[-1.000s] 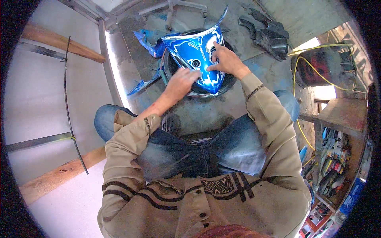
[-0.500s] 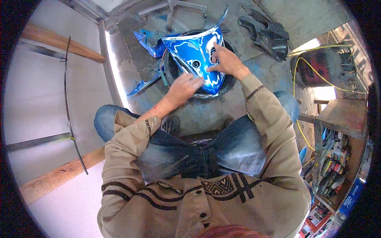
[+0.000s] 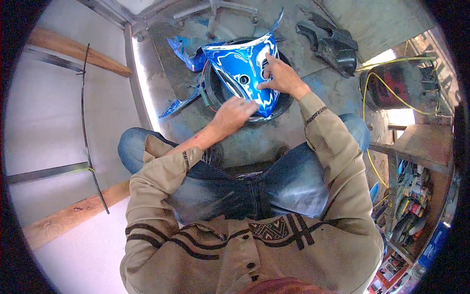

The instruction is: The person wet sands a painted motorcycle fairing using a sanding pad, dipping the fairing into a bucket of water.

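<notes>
A glossy blue and white molded panel, probably a motorcycle fairing, lies across a round black tub or tyre. A round hole shows near its middle, and its narrow tip points toward me. My right hand grips the panel's right edge, thumb on the face and fingers by a vented opening. At the lower left edge, close to the tip, my left hand has its fingers curled together against the surface. Whatever those fingers may hold is hidden.
More blue panel pieces lie left of the tub. Black plastic parts rest at the back right. Beyond my right knee are a dark cylinder, a yellow hose and a shelf of tools. A wheeled base stands behind.
My left hand has shifted a little to the right and toward me along the panel's lower edge. The right hand keeps its grip, and the panel stays nearly where it was.
</notes>
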A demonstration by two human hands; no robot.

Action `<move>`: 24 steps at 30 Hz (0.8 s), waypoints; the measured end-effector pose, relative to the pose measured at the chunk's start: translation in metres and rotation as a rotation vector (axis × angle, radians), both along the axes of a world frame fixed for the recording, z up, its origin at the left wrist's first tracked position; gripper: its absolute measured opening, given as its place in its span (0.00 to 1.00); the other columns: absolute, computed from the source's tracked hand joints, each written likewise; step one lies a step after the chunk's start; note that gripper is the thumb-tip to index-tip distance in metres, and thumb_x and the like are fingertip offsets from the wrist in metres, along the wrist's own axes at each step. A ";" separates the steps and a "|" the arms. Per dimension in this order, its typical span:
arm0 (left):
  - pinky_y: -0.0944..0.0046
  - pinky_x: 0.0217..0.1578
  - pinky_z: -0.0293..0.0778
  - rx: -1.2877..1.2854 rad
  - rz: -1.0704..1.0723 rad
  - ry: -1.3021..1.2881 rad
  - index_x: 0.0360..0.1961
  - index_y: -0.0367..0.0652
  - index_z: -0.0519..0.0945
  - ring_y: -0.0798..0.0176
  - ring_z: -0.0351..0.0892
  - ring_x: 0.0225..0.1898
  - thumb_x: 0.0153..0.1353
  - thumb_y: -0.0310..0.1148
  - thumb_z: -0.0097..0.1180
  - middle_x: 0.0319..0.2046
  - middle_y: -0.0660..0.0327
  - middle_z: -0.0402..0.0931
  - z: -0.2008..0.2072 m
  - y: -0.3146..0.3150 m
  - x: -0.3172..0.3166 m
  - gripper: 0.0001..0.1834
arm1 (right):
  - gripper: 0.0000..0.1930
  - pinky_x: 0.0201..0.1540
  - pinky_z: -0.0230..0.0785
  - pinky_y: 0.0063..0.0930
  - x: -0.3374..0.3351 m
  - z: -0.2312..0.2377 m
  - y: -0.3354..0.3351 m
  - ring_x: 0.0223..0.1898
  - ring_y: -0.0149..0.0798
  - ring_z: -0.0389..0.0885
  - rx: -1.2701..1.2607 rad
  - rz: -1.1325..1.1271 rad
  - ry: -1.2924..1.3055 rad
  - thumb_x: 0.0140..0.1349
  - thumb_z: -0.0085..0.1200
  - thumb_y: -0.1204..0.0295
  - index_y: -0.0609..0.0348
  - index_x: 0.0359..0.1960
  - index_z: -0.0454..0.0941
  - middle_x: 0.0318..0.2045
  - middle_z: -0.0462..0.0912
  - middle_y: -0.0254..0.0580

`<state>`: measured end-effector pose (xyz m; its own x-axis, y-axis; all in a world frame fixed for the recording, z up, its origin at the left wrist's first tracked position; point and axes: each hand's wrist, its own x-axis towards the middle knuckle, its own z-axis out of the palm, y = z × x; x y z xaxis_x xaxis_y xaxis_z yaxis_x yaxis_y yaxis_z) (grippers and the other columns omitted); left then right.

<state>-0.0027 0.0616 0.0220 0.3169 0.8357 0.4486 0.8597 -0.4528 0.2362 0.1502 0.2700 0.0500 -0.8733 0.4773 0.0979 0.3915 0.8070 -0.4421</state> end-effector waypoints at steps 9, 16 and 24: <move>0.56 0.41 0.76 -0.064 0.076 0.037 0.48 0.45 0.82 0.57 0.81 0.39 0.59 0.27 0.55 0.41 0.61 0.84 0.008 0.001 0.002 0.15 | 0.23 0.66 0.68 0.42 0.000 0.006 0.000 0.63 0.62 0.75 -0.119 -0.025 -0.047 0.43 0.79 0.55 0.60 0.27 0.83 0.70 0.66 0.70; 0.59 0.37 0.75 0.020 0.202 0.144 0.44 0.47 0.79 0.61 0.80 0.36 0.58 0.30 0.57 0.36 0.63 0.80 0.011 0.015 -0.011 0.12 | 0.23 0.67 0.67 0.42 0.001 0.004 0.001 0.65 0.61 0.74 -0.122 -0.043 -0.013 0.44 0.79 0.54 0.60 0.27 0.82 0.72 0.64 0.71; 0.57 0.38 0.76 0.034 0.163 0.115 0.45 0.47 0.80 0.59 0.81 0.37 0.59 0.29 0.56 0.38 0.63 0.82 0.013 0.011 -0.007 0.12 | 0.59 0.60 0.72 0.39 0.000 0.004 0.002 0.56 0.51 0.80 -0.089 -0.026 -0.035 0.44 0.80 0.56 0.84 0.69 0.58 0.41 0.86 0.46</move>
<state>-0.0100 0.0726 0.0346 0.2295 0.8652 0.4459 0.9427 -0.3116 0.1193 0.1503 0.2722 0.0543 -0.8625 0.5056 0.0234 0.4287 0.7543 -0.4972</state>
